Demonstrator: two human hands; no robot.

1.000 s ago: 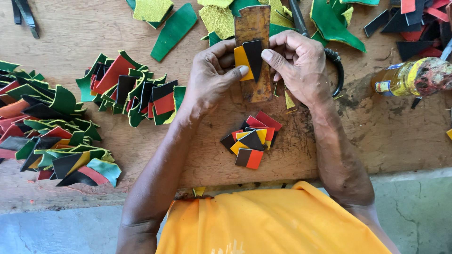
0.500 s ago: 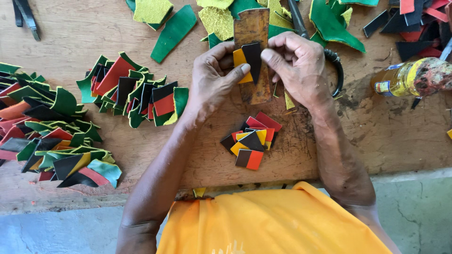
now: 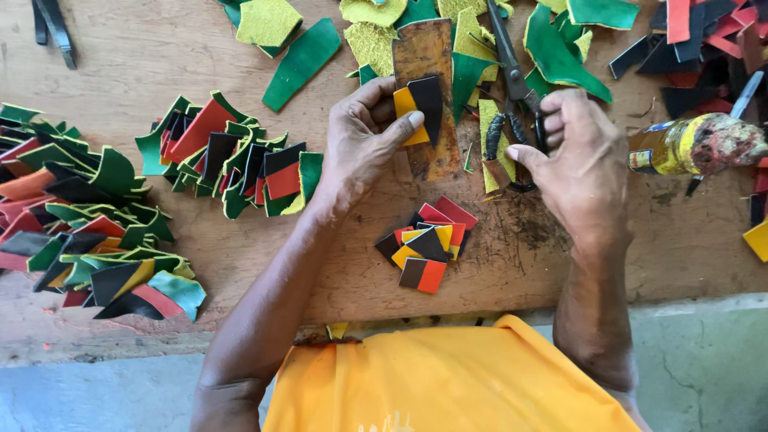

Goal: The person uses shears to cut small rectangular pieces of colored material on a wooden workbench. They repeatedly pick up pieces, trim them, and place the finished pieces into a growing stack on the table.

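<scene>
Left hand (image 3: 364,140) alone now pinching yellow-and-black piece (image 3: 420,108) against rusty plate (image 3: 428,96). Right hand (image 3: 572,160) released it, moved right of plate, fingers loosely spread over scissors (image 3: 516,96). Likely cutting next.

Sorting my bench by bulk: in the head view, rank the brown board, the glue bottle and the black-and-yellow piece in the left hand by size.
1. Brown board, largest.
2. Glue bottle.
3. Black-and-yellow piece pinched in the left hand, smallest, though fingers hide part of it.
</scene>
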